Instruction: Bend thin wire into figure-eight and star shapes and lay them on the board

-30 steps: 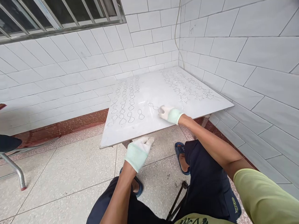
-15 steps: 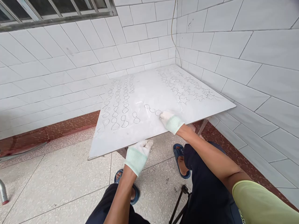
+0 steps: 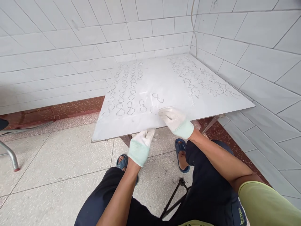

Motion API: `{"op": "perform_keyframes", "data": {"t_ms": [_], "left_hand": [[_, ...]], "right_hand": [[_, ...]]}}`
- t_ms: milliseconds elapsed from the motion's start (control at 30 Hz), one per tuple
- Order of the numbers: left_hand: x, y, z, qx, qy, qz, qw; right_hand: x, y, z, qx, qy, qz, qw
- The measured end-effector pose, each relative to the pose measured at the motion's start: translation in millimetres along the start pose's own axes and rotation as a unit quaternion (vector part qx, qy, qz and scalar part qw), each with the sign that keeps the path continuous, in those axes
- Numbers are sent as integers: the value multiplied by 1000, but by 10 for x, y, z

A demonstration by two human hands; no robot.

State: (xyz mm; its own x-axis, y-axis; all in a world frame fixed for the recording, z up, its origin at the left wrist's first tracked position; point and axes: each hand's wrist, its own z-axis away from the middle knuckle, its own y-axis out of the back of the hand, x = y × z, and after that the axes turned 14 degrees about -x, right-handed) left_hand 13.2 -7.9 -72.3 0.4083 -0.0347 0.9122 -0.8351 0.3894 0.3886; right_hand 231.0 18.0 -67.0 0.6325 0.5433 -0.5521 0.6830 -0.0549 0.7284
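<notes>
My right hand (image 3: 175,121), in a white glove with a pale green cuff, rests on the white board (image 3: 113,125) near its front edge. Its fingers are closed over one end of a thin wire figure-eight (image 3: 154,109), whose other loop shows on the left. Just beyond lies a separate wire figure-eight (image 3: 157,98). To the left, an upright wire figure-eight (image 3: 142,106) stands beside rows of similar shapes (image 3: 125,91). My left hand (image 3: 143,141), gloved alike, is at the board's front edge with curled fingers; whatever they hold cannot be made out.
Several wire stars (image 3: 195,93) lie on the board's right side. Tiled walls (image 3: 131,34) meet behind it, with a cable (image 3: 193,25) hanging in the corner. Below are the board's supporting legs (image 3: 209,125), a black folding stand (image 3: 175,197) between my legs, and a metal tube leg (image 3: 11,157).
My right hand has shifted the figure-eight left and nearer the front edge, away from the loose one beside it. My left hand stays by the edge. The view has tilted down.
</notes>
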Motion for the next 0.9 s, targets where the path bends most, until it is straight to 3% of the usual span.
{"op": "perform_keyframes", "data": {"t_ms": [100,267,333,467,533,700,800,900], "left_hand": [[46,46,45,54,-24,73,996],[31,84,47,109,-16,126,986],[18,95,52,124,-19,149,981],[14,169,80,141,-46,189,971],[18,217,90,143,-56,197,968],[21,254,92,135,-69,212,965],[7,230,94,114,-71,221,966],[-22,217,98,84,-50,195,976]], "right_hand": [[-184,-72,23,0,68,-9,998],[-369,-210,1,-101,169,-6,980],[-379,-238,21,-96,176,-12,980],[-367,-226,92,33,46,-45,997],[-358,-233,93,53,-34,-85,994],[-359,-327,7,-47,-160,-228,959],[-380,-328,-20,-77,-175,-195,962],[-389,-274,-25,-117,-141,-119,976]]}}
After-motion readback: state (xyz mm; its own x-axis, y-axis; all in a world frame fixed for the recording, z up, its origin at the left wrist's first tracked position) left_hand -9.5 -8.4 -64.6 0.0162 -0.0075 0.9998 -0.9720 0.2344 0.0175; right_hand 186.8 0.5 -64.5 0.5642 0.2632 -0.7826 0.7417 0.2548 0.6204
